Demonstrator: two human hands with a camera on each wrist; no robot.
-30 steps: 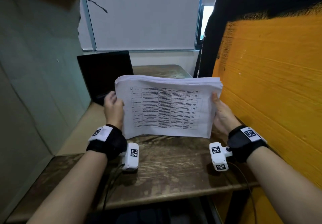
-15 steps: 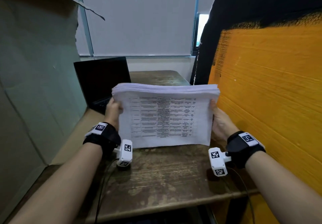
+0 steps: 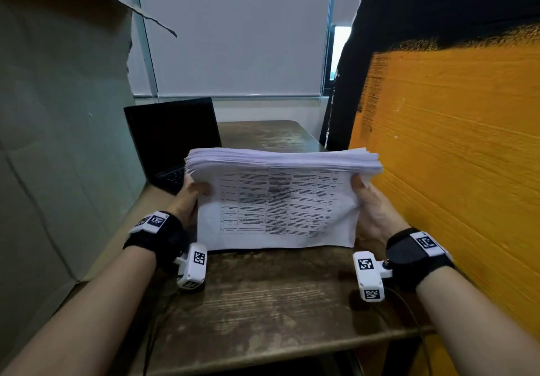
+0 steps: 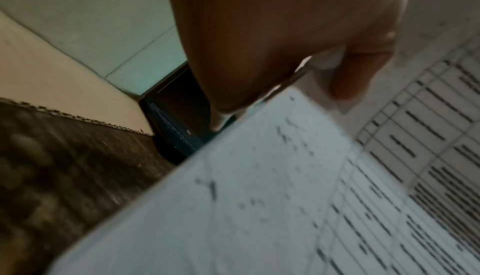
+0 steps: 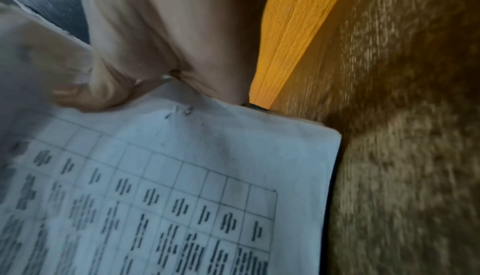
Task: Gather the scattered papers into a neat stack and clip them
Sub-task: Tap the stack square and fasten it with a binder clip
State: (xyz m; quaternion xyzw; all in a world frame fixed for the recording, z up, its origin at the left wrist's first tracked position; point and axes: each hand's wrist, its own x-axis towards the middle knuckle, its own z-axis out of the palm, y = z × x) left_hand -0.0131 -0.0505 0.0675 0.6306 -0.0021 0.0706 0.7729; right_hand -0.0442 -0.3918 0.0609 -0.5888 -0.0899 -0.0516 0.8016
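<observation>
A thick stack of white papers [image 3: 277, 206] with a printed table on its front sheet stands on its long edge on the dark wooden table [image 3: 263, 302]. My left hand [image 3: 190, 197] grips the stack's left side, thumb on the front sheet. My right hand [image 3: 371, 203] grips its right side, thumb curled over the front. The stack's top edge bows and fans a little toward the back. Close up, the left wrist view has my left hand [image 4: 285, 53] on the papers [image 4: 285, 197], and the right wrist view has my right hand [image 5: 145, 53] on the papers [image 5: 182, 176]. No clip is in view.
An open black laptop [image 3: 175, 139] stands at the back left of the table. A grey-green cardboard wall [image 3: 64, 142] closes the left side, and an orange and black board [image 3: 455, 171] closes the right. A cable [image 3: 149, 343] runs off the table's front edge.
The stack has tilted and dropped slightly, its top edge now fanned and more bowed. Both hands have stayed on its sides, with the thumbs shifted onto the front sheet.
</observation>
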